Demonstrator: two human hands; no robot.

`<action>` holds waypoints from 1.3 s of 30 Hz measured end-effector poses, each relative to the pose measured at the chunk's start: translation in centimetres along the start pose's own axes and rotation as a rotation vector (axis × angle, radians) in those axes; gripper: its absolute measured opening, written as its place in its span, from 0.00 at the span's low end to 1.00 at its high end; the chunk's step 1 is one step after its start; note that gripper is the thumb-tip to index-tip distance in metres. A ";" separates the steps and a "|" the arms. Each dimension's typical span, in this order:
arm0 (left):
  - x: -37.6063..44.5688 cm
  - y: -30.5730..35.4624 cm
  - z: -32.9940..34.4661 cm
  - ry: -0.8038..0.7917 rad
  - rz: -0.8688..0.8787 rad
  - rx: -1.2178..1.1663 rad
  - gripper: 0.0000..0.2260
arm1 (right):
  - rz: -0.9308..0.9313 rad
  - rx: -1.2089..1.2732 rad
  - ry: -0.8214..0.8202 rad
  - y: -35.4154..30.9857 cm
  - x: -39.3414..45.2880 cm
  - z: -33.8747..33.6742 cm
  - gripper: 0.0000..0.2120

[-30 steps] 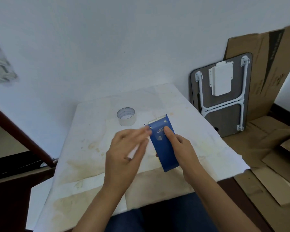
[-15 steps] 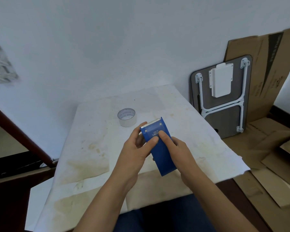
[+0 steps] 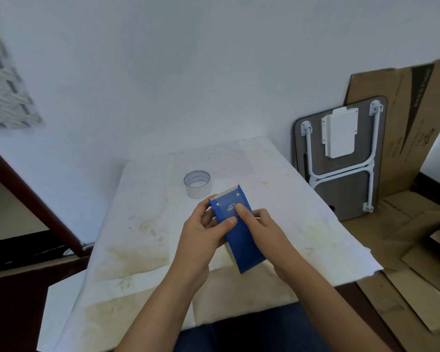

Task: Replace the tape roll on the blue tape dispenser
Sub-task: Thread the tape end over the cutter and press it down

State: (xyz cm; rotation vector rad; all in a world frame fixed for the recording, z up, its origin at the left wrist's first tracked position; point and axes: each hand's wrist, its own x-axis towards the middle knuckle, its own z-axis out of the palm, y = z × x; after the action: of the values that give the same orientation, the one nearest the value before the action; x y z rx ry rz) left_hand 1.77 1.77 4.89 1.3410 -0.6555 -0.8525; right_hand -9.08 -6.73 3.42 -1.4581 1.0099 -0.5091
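Note:
I hold the blue tape dispenser (image 3: 239, 232) above the middle of the table, its metal toothed edge pointing away from me. My left hand (image 3: 203, 232) grips its left side with the thumb across the blue face. My right hand (image 3: 262, 229) grips its right side with the thumb near the white lettering. A roll of clear tape (image 3: 197, 183) with a white core stands on the table just beyond the dispenser, apart from both hands. Whatever sits under the dispenser's blue face is hidden.
The table is covered with stained white paper (image 3: 142, 224) and stands against a white wall. A folded grey lap table (image 3: 341, 158) and flattened cardboard (image 3: 404, 118) lean at the right. More cardboard (image 3: 417, 275) lies on the floor. A dark red rail (image 3: 31, 199) runs at the left.
My left hand moved from open beside the dispenser to a grip on its left side. The dispenser was lifted a little and shifted left between both hands.

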 end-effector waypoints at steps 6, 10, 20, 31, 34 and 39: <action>1.0 0.4 -0.2 0.037 -0.035 -0.061 0.22 | -0.148 -0.140 0.033 -1.2 1.0 0.4 0.18; 1.9 0.7 -0.2 0.027 -0.005 -0.074 0.24 | -0.211 -0.139 0.022 -1.6 1.7 0.4 0.17; 5.6 2.0 -1.9 -0.196 -0.141 0.046 0.38 | -0.378 -0.235 0.080 -2.0 5.5 -1.5 0.22; 10.9 1.1 -5.6 -0.024 -0.207 0.157 0.29 | -0.378 -0.933 0.208 -3.3 14.8 -3.3 0.24; 12.8 1.4 -5.8 0.000 -0.203 0.183 0.26 | -0.437 -1.077 0.211 -3.6 17.5 -2.5 0.25; 15.9 1.9 -6.1 0.052 -0.166 0.286 0.20 | -0.444 -1.242 0.194 -3.5 21.3 -1.7 0.26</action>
State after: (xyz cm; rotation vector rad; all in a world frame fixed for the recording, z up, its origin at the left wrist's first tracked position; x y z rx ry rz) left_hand 15.76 -8.04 4.92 1.6890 -0.6492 -0.8766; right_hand 1.62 -25.44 1.71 -2.8197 1.2178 -0.3166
